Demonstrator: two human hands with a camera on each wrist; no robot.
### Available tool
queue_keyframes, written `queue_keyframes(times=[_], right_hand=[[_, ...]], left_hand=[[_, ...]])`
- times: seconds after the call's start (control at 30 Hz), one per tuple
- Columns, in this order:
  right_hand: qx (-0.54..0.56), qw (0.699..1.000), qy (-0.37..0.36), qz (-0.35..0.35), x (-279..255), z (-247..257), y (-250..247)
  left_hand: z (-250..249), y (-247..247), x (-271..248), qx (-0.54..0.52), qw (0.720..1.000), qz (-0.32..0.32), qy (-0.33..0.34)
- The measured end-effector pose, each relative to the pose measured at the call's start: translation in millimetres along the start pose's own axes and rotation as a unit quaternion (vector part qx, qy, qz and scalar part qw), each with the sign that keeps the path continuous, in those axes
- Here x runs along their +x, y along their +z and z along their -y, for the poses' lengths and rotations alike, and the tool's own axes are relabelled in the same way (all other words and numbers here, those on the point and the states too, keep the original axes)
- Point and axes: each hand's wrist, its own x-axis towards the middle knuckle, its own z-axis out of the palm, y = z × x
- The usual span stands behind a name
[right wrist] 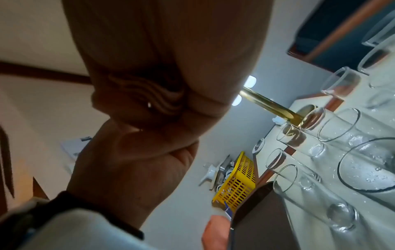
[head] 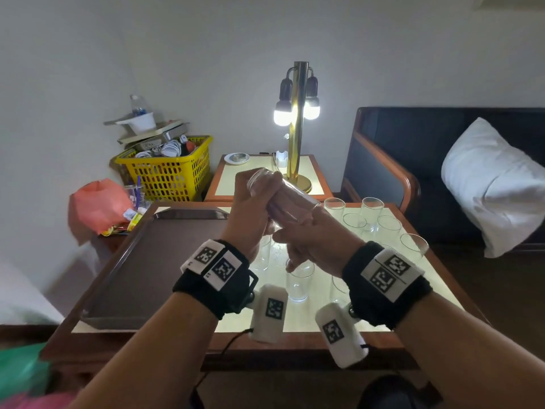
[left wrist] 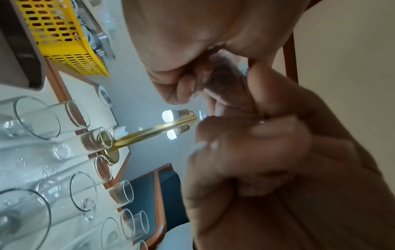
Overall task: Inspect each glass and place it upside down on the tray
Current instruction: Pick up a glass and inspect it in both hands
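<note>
On the table (head: 418,278), the brown tray (head: 153,261) lies at 9 o'clock. Both the left hand (head: 250,214) and the right hand (head: 318,240) grasp one tilted glass (head: 283,199). No readable writing shows.

— What do we have at the back of the frame?
— A plain pale wall (head: 206,39); at centre, a brass lamp (head: 298,125) with two lit bulbs stands on a small side table (head: 265,184).

— And on the right?
— We see a dark sofa (head: 413,149) with a wooden frame, a white pillow (head: 495,184) on it.

— The left?
— A yellow basket (head: 168,169) full of clutter at middle left, an orange bag (head: 97,205) below it. The nearer table (head: 295,340) fills the lower centre.
</note>
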Motion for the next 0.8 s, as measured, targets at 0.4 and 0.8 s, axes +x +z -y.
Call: queue_keyframes(times=[0.4,0.8], right_hand=[[0.047,0.998,0.011,0.039,0.6,-7.2,1.1],[0.034,0.999,0.022,0.008,-5.6,-13.3,5.9]], left_hand=[[15.3,-1.7,-4.1,-0.065,0.998,-0.008,-0.007],[26.5,-1.2,-10.2,-0.095,0.994,-0.01,-0.045]])
